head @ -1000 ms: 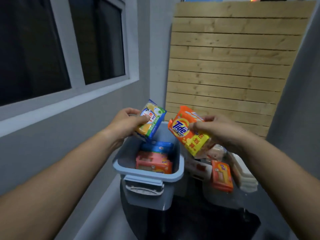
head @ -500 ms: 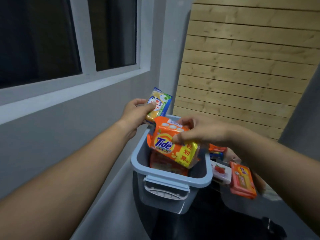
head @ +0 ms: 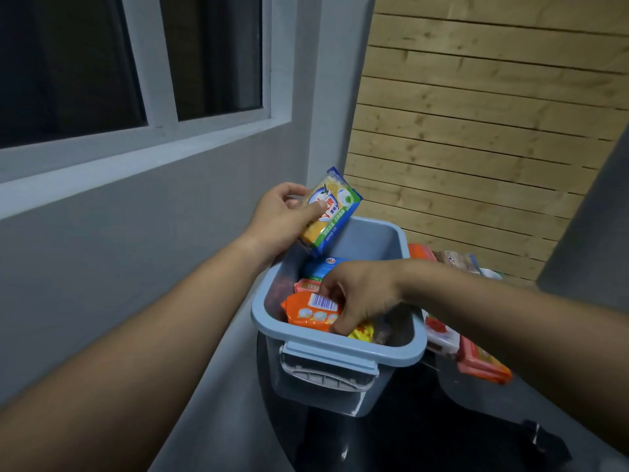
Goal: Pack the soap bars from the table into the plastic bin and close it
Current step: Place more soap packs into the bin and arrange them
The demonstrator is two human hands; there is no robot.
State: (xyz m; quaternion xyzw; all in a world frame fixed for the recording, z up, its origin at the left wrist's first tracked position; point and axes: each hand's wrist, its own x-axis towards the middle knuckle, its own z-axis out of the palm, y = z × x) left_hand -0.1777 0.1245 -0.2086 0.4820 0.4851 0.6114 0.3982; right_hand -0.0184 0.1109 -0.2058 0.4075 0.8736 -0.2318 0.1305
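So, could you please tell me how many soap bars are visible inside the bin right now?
3: an orange bar under the right hand at the near end, a pink bar behind it, and a blue bar farther back. More may lie hidden beneath them.

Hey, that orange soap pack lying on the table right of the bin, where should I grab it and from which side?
Take the orange soap pack across its two long edges, coming down from above. It lies flat with its broad face up and its near end free; the red-and-white pack crowds its far end beside the bin.
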